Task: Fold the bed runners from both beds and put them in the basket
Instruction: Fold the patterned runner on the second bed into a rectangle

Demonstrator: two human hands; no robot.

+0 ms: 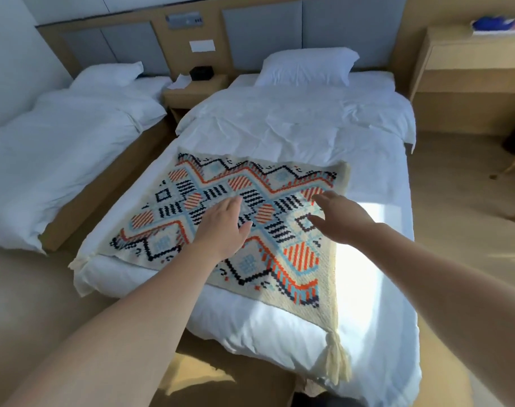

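Neither hand grasps anything: the left hand (221, 227) and the right hand (341, 218) both reach forward with fingers loosely spread and thumbs out, palms down over the bed runner (294, 254). Whether the palms touch the cloth or hang just above it, I cannot tell. The left hand is over the middle of the pattern and the right hand over the side nearer the sunlit patch (367, 230). The bed runner lies flat on the foot end of the nearer bed (294, 127), turned at an angle so that its corners point toward the bed's edges. It is cream-coloured with a zigzag and diamond pattern in orange, pale blue and black. One tassel (337, 356) hangs over the bed's near edge, and another tassel (77, 261) lies at the left corner. The nearer bed has a rumpled white duvet and a white pillow (306, 67) at its head. A second bed (59, 127), also in white, stands to the left with its own pillow (109, 74). Between the two stands a wooden nightstand (191, 92) that bears a small black box (201, 72) and some white paper (180, 79). A wooden desk (467, 69) stands at the right by the wall.
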